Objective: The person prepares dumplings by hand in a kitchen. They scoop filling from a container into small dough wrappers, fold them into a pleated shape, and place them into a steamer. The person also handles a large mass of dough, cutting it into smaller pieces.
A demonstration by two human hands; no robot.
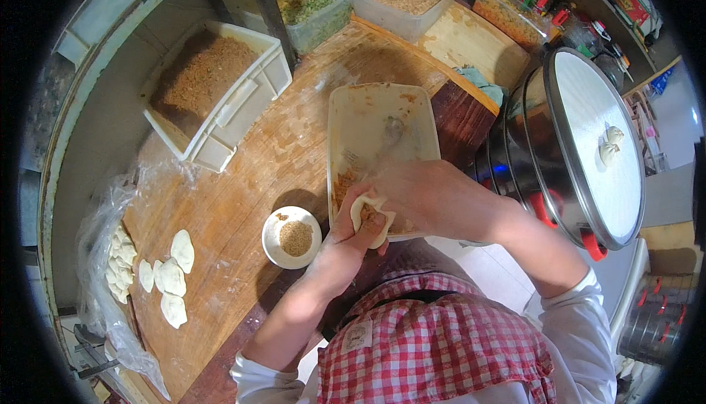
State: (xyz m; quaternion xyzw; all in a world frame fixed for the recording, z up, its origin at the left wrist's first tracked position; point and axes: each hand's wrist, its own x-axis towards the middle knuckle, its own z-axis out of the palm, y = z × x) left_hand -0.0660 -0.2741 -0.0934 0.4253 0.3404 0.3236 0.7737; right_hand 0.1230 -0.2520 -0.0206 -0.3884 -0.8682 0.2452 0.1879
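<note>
My left hand (345, 233) cups a round dough wrapper (358, 206), its thumb pressed into the meat-coloured filling (368, 212) at the centre. The wrapper's edge stands up in folds around the filling. Over the plastic tub (380, 106), my right hand (422, 191) is motion-blurred next to the wrapper; its fingertips are too smeared to show whether they grip the edge. Smears of filling line the tub's base and near corner. Left of my left wrist stands a small white bowl (270, 249) with sesame-like seeds (296, 238) in it.
Flattened dough pieces (170, 276) and more dough under clear plastic (94, 271) lie at left. A white crate of filling (248, 95) sits behind. A stacked steamer (524, 134) rises on the right, two pleated buns (610, 147) on its cloth. Filling tubs (408, 23) line the back.
</note>
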